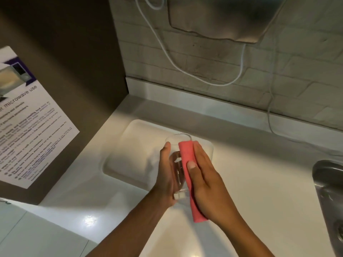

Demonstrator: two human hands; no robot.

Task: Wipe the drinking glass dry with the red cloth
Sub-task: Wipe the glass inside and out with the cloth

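A clear drinking glass (pixel 177 145) is held above the white counter, its rim pointing away from me. My left hand (pixel 166 173) wraps its left side, thumb near the rim. A folded red cloth (pixel 186 154) lies lengthwise along the glass's right side. My right hand (pixel 205 179) presses the cloth against the glass, thumb on top. The cloth's lower end hangs out below my right palm. Most of the glass's lower body is hidden by both hands.
A shallow white tray recess (pixel 130 154) lies in the counter under the hands. A steel sink (pixel 330 182) sits at the right edge. A microwave-use notice (pixel 27 127) hangs on the brown panel at left. White cables (pixel 167 56) droop along the brick wall behind.
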